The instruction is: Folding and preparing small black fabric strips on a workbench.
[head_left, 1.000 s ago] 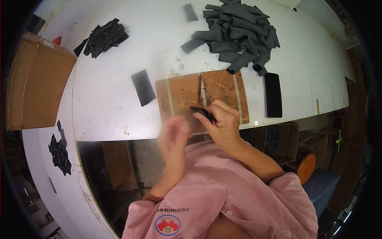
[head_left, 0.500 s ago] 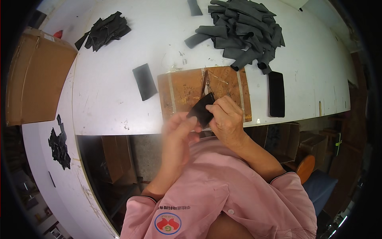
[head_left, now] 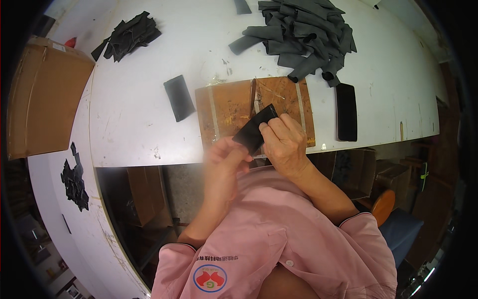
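Between my hands, over the near edge of a worn wooden board (head_left: 229, 104), is a flat black fabric piece (head_left: 253, 130), tilted with its far end to the right. My left hand (head_left: 225, 155) pinches its lower left end. The fingers of my right hand (head_left: 285, 142) are closed on its right edge. A thin dark blade-like tool (head_left: 253, 92) stands at the board's far middle, its lower part behind the fabric. To the board's left a single dark grey fabric piece (head_left: 179, 98) lies flat.
A large heap of dark grey fabric tubes (head_left: 308, 40) covers the far right of the white table (head_left: 134, 124). Smaller black scrap piles lie at the far left (head_left: 132, 36) and on the left side table (head_left: 74, 184). A black phone (head_left: 346, 112) rests at right; a cardboard box (head_left: 50, 97) stands left.
The black fabric piece has turned slightly and shows more of its length, its far end reaching further up and right. Both hands keep hold. The view has shifted slightly.
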A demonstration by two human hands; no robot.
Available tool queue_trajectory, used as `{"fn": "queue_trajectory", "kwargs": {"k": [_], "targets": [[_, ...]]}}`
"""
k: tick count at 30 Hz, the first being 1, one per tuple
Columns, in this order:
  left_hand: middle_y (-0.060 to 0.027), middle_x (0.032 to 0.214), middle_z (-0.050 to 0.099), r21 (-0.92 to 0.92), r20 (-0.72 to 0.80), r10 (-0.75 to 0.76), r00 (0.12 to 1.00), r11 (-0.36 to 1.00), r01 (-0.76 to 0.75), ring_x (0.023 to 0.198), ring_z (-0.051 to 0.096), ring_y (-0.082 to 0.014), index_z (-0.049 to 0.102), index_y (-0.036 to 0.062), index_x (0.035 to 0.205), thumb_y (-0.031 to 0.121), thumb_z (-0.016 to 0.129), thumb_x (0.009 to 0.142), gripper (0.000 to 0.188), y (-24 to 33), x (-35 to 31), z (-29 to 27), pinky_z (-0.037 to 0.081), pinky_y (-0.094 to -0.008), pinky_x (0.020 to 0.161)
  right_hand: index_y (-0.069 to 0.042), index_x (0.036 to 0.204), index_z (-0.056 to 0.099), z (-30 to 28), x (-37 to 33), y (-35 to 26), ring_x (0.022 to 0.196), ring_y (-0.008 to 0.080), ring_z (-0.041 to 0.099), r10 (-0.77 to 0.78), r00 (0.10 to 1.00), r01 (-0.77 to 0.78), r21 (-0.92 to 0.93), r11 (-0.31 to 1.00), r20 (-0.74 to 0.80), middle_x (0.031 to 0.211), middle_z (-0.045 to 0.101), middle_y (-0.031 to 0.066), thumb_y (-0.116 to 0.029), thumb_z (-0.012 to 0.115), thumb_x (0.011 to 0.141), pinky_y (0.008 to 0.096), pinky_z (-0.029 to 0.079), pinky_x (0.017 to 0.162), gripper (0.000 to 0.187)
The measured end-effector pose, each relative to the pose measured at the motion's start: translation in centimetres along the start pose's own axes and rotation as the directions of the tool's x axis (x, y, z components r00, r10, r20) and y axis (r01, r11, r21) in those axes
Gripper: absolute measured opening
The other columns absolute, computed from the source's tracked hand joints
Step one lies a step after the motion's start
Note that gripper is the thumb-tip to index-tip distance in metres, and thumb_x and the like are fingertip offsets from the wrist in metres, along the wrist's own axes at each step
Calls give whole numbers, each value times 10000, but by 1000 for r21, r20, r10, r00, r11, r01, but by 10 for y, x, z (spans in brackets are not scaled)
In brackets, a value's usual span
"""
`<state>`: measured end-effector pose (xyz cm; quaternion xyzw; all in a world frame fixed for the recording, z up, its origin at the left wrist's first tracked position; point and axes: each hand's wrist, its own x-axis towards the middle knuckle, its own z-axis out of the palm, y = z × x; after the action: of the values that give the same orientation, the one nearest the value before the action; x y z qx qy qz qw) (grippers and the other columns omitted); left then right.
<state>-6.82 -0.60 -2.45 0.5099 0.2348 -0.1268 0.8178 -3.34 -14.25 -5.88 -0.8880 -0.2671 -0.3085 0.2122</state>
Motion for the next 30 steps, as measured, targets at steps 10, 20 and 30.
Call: {"fn": "queue_trajectory", "kwargs": {"k": [10,20,30], "targets": [[-20,637,538,-23,-21,-14,1000,1000,14,539,523,-103,540,31,757,30,513,759,28,-1,8,-4,399,-214,429,-22,642,502,1,2,-1,584,188,432,-71,997,71,-13,997,23,620,395,48,-84,524,558,291,356,480,106],[-21,661,547,420,-92,412,907,842,-340,542,483,-56,555,-13,783,-7,556,744,39,-11,14,-17,378,-179,446,9,924,526,-28,9,-12,728,254,523,180,910,-366,518,773,374,834,504,103,-318,703,625,309,438,624,478],[-47,679,584,523,70,397,915,766,-373,618,547,-97,568,-27,834,-24,590,700,136,-11,10,-2,455,-239,556,-3,831,536,-25,12,-19,635,263,524,201,937,-315,444,839,285,739,496,114,-6,584,687,334,430,528,152]]}}
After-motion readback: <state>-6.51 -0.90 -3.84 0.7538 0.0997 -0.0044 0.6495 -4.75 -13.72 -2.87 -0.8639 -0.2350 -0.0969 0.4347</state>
